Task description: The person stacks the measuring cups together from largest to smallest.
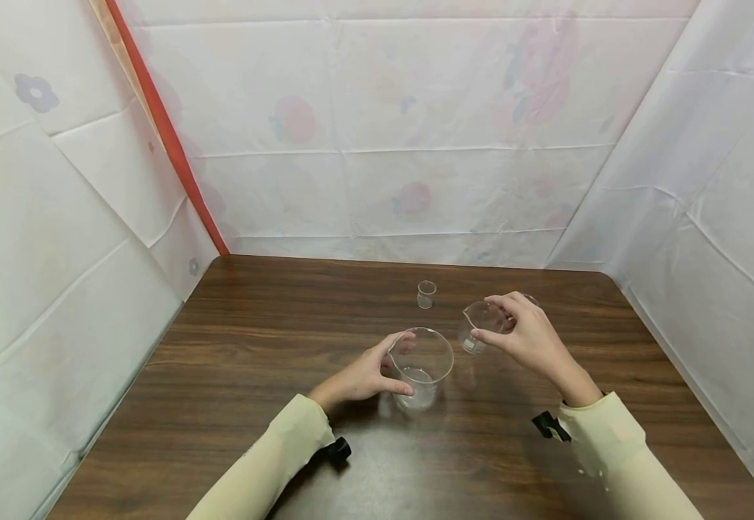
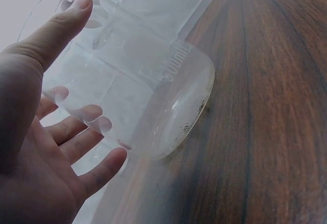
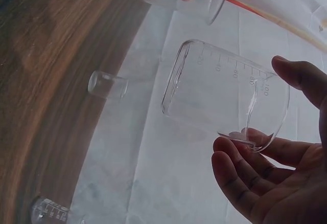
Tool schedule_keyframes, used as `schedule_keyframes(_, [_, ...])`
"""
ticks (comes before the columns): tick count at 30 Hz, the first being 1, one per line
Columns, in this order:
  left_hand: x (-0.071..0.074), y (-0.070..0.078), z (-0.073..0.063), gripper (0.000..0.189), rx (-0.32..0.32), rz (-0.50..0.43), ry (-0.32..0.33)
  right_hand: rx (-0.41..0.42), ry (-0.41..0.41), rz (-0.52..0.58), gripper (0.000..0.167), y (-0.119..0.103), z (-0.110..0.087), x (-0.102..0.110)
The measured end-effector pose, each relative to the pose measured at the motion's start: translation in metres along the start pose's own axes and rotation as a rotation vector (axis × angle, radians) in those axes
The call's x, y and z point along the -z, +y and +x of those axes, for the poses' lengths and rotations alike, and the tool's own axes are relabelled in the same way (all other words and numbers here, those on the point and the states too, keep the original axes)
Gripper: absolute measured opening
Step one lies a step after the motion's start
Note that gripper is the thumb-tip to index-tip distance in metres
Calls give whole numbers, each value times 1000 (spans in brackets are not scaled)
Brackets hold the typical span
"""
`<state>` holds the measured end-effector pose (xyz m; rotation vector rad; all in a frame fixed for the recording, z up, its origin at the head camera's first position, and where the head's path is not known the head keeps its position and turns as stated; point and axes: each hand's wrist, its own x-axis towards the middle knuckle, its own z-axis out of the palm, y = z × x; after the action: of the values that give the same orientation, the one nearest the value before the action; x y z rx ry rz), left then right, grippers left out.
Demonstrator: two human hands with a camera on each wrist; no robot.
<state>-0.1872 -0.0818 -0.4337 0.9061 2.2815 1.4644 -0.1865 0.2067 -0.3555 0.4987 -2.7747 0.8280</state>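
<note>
A large clear glass beaker is upright at the middle of the table. My left hand holds it from the left, thumb on the near side and fingers round the far side. In the left wrist view, the beaker's rounded base is close over the wood. To the right, my right hand grips a smaller graduated beaker by its rim between thumb and fingers. This beaker is held up off the table, with marks up to 100 visible in the right wrist view.
Behind the large beaker stands a tiny glass beaker. Another small marked beaker is mostly hidden behind my right hand in the head view. The brown wooden table is bordered by white patterned sheets at the back and sides.
</note>
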Motion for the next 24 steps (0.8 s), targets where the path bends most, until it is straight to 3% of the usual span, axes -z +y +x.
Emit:
schedule_keyframes(2, [0, 3, -1, 83, 0, 1, -1, 2, -6, -3, 54, -2, 0, 1])
schedule_keyframes(9, [-5, -25, 7, 88, 13, 5, 8, 23, -6, 2, 56, -12, 2, 3])
schedule_keyframes(24, [-4, -29, 8, 85, -18, -8, 11, 83, 22, 65, 55, -26, 6, 0])
